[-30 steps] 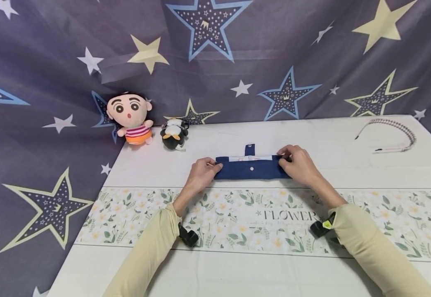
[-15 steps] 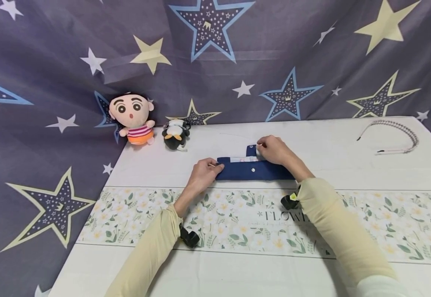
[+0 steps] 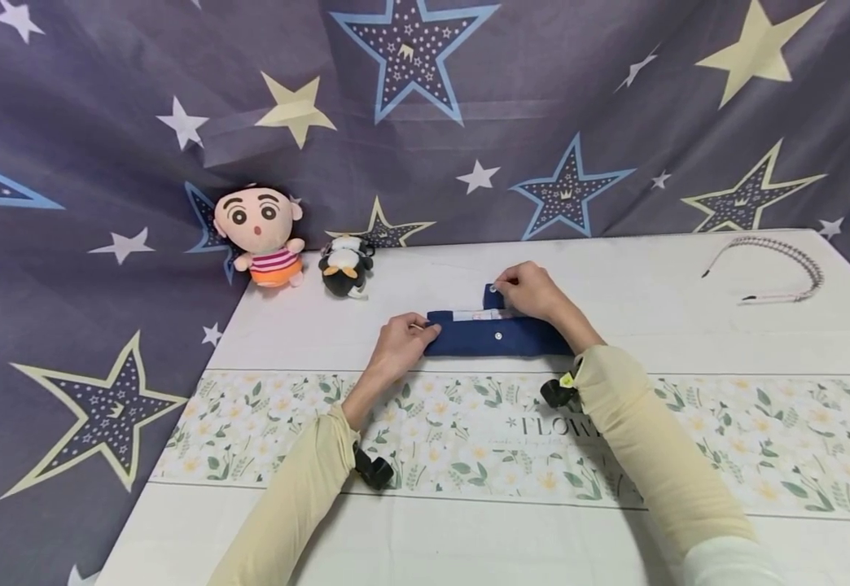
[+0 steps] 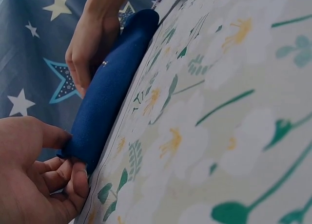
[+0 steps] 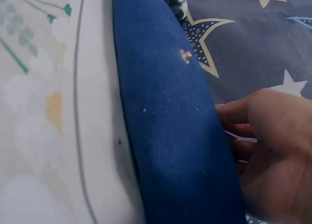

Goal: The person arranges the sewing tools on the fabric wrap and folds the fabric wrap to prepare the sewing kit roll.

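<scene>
A navy blue fabric pouch (image 3: 469,340) lies long and flat across the table, with a metal snap on its front. Pale printed cloth shows along its far opening. My left hand (image 3: 400,342) pinches the pouch's left end; in the left wrist view the thumb (image 4: 56,136) is on top and the fingers are curled below. Behind the pouch, my right hand (image 3: 536,295) pinches the short snap strap (image 3: 491,298) that sticks out from the far edge. The right wrist view shows the blue front (image 5: 165,117), while the right fingertips (image 5: 226,112) are partly hidden behind it.
At the back left sit a plush doll (image 3: 258,232) in a striped top and a black-and-white plush toy (image 3: 344,267). A braided headband (image 3: 806,260) lies at the back right. A starred curtain (image 3: 425,163) hangs behind the table, whose cover has a flower-print band (image 3: 454,431).
My right hand has let go of the pouch's right end and moved left to the strap at the middle. The left hand has stayed at the left end.
</scene>
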Demonstrator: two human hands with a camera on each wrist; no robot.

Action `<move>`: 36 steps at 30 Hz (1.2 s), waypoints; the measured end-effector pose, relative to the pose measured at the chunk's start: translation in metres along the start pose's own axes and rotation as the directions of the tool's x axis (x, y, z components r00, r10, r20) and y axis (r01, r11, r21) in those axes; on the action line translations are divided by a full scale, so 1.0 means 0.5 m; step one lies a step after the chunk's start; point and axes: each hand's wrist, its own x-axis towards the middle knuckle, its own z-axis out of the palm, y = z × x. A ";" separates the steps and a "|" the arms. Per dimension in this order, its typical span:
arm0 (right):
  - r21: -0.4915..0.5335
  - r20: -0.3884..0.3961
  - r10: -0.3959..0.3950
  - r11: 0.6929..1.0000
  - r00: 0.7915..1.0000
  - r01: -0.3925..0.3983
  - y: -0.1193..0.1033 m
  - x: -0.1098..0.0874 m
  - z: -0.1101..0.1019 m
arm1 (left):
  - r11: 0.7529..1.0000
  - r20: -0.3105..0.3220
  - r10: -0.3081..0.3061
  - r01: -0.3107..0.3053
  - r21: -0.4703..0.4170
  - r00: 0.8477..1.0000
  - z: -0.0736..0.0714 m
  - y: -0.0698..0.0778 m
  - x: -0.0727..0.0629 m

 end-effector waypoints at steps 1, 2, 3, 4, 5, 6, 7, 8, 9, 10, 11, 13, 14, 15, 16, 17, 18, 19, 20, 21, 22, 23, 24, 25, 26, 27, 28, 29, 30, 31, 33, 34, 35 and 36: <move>0.005 0.001 -0.010 1.000 1.000 0.010 0.000 -0.003 -0.001 | 1.000 0.001 0.001 -0.001 -0.004 1.000 0.001 -0.001 0.000; 0.013 0.006 -0.022 1.000 1.000 0.022 0.000 -0.006 -0.002 | 1.000 0.002 0.002 -0.002 -0.009 1.000 0.001 -0.002 0.000; 0.020 0.009 -0.040 0.999 0.999 0.040 0.000 -0.011 -0.003 | 1.000 0.004 0.003 -0.003 -0.013 1.000 0.002 -0.002 0.000; 0.033 0.014 -0.058 0.998 0.998 0.058 0.001 -0.017 -0.004 | 1.000 0.005 0.004 -0.004 -0.017 1.000 0.002 -0.003 0.000; 0.045 0.019 -0.078 0.996 0.997 0.077 0.001 -0.022 -0.005 | 1.000 0.005 0.003 -0.003 -0.018 1.000 0.002 -0.003 0.000; 0.057 0.023 -0.101 0.993 0.995 0.100 0.001 -0.029 -0.006 | 1.000 0.005 0.002 -0.002 -0.020 1.000 0.002 -0.003 0.000; 0.071 0.027 -0.123 0.990 0.992 0.120 0.001 -0.035 -0.008 | 1.000 0.003 0.000 0.000 -0.020 1.000 0.001 -0.003 -0.001; 0.082 0.028 -0.144 0.987 0.989 0.142 0.001 -0.041 -0.009 | 1.000 0.002 -0.002 0.002 -0.019 1.000 0.001 -0.003 -0.001; 0.090 0.027 -0.163 0.983 0.986 0.160 0.001 -0.047 -0.010 | 1.000 0.000 -0.005 0.005 -0.018 1.000 0.000 -0.002 -0.001; 0.099 0.024 -0.175 0.980 0.984 0.172 0.000 -0.053 -0.011 | 1.000 -0.001 -0.007 0.007 -0.016 1.000 0.000 -0.002 -0.001; 0.105 0.020 -0.185 0.978 0.983 0.182 -0.001 -0.058 -0.012 | 1.000 -0.003 -0.011 0.011 -0.014 1.000 -0.001 -0.002 -0.002; 0.111 0.009 -0.203 0.973 0.979 0.200 -0.002 -0.067 -0.012 | 1.000 -0.005 -0.019 0.019 -0.013 1.000 -0.001 -0.001 -0.002; 0.112 0.005 -0.210 0.972 0.978 0.208 -0.003 -0.072 -0.011 | 1.000 -0.005 -0.023 0.023 -0.015 1.000 -0.001 -0.001 -0.002; 0.113 -0.001 -0.218 0.970 0.976 0.217 -0.004 -0.077 -0.011 | 0.999 -0.003 -0.027 0.026 -0.018 1.000 -0.001 -0.001 -0.002; 0.110 -0.007 -0.230 0.967 0.973 0.229 -0.005 -0.081 -0.010 | 0.999 -0.001 -0.028 0.028 -0.021 1.000 -0.001 0.000 -0.002; 0.106 -0.015 -0.246 0.964 0.969 0.246 -0.005 -0.086 -0.009 | 0.999 -0.001 -0.031 0.031 -0.024 1.000 -0.001 0.000 -0.002; 0.100 -0.023 -0.265 0.959 0.964 0.266 -0.005 -0.090 -0.008 | 0.999 0.001 -0.031 0.031 -0.027 1.000 -0.001 0.000 -0.002; 0.097 -0.031 -0.285 0.953 0.958 0.286 -0.005 -0.095 -0.006 | 0.999 0.002 -0.032 0.032 -0.030 0.999 0.000 0.000 -0.002; 0.094 -0.040 -0.309 0.946 0.950 0.311 -0.005 -0.099 -0.005 | 0.999 0.001 -0.033 0.033 -0.032 0.999 0.000 0.000 -0.002; 0.091 -0.049 -0.331 0.938 0.942 0.334 -0.003 -0.103 -0.003 | 0.999 -0.001 -0.034 0.034 -0.031 0.999 0.000 0.000 -0.002; 0.089 -0.056 -0.353 0.930 0.934 0.357 -0.002 -0.107 -0.002 | 0.999 -0.002 -0.035 0.035 -0.030 0.999 0.001 0.000 -0.002; 0.087 -0.064 -0.376 0.921 0.925 0.380 -0.001 -0.111 0.000 | 0.999 -0.005 -0.036 0.036 -0.030 0.999 0.001 0.000 -0.002; 0.081 -0.069 -0.397 0.912 0.915 0.402 0.000 -0.114 0.002 | 0.999 -0.005 -0.037 0.037 -0.029 0.999 0.001 -0.001 -0.002; 0.072 -0.075 -0.421 0.902 0.904 0.426 0.002 -0.118 0.005 | 0.999 -0.007 -0.040 0.039 -0.028 0.999 0.001 0.000 -0.002; 0.062 -0.079 -0.443 0.892 0.893 0.448 0.003 -0.121 0.007 | 0.999 -0.007 -0.042 0.041 -0.028 0.999 0.001 0.000 -0.002; 0.047 -0.082 -0.465 0.882 0.882 0.469 0.005 -0.124 0.009 | 0.999 -0.007 -0.044 0.044 -0.028 0.999 0.001 0.000 -0.002; 0.029 -0.085 -0.489 0.870 0.868 0.493 0.006 -0.127 0.012 | 0.999 -0.007 -0.046 0.046 -0.027 0.999 0.001 0.001 -0.002; 0.009 -0.088 -0.514 0.856 0.853 0.517 0.008 -0.130 0.014 | 0.998 -0.007 -0.049 0.048 -0.026 0.999 0.000 0.001 -0.003; -0.011 -0.088 -0.539 0.842 0.838 0.540 0.010 -0.132 0.016 | 0.998 -0.008 -0.051 0.051 -0.026 0.999 0.001 0.002 -0.003; -0.032 -0.087 -0.564 0.825 0.821 0.564 0.011 -0.134 0.018 | 0.998 -0.009 -0.054 0.054 -0.025 0.998 0.000 0.002 -0.003; -0.062 -0.080 -0.603 0.798 0.794 0.600 0.015 -0.138 0.021 | 0.998 -0.012 -0.058 0.058 -0.021 0.998 0.001 0.003 -0.003; -0.072 -0.073 -0.619 0.785 0.782 0.615 0.016 -0.140 0.022 | 0.998 -0.014 -0.058 0.058 -0.018 0.998 0.001 0.003 -0.004; -0.077 -0.067 -0.634 0.773 0.771 0.629 0.017 -0.142 0.022 | 0.998 -0.015 -0.058 0.057 -0.017 0.998 0.000 0.003 -0.004; -0.081 -0.060 -0.648 0.762 0.760 0.643 0.017 -0.143 0.022 | 0.998 -0.015 -0.058 0.058 -0.016 0.998 0.000 0.003 -0.004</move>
